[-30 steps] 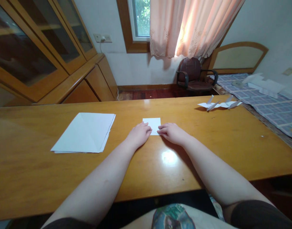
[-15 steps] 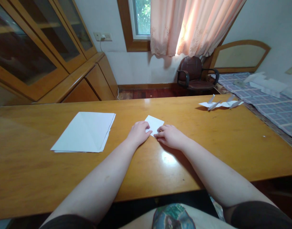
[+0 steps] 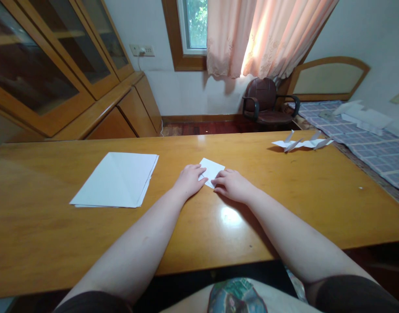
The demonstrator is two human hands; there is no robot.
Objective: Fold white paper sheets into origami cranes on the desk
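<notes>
A small square of white paper (image 3: 212, 171) lies tilted on the wooden table (image 3: 49, 234), held between my two hands. My left hand (image 3: 189, 181) presses its fingertips against the paper's left side. My right hand (image 3: 232, 185) rests its fingers across the lower right part of the square, hiding its lower corner area. To the left of my left hand lies a stack of white paper sheets (image 3: 116, 180). Beyond my right hand stand several white origami cranes (image 3: 300, 143).
A glass-fronted wooden cabinet (image 3: 46, 56) stands beyond the table at left. A dark leather chair (image 3: 263, 102) sits under a curtained window. At right, a bed with a checked cover (image 3: 372, 143) holds white papers. The table's far edge runs behind the cranes.
The paper square has turned clockwise on the table, from nearly square-on to tilted. My hands have stayed at its sides, and the view has shifted slightly.
</notes>
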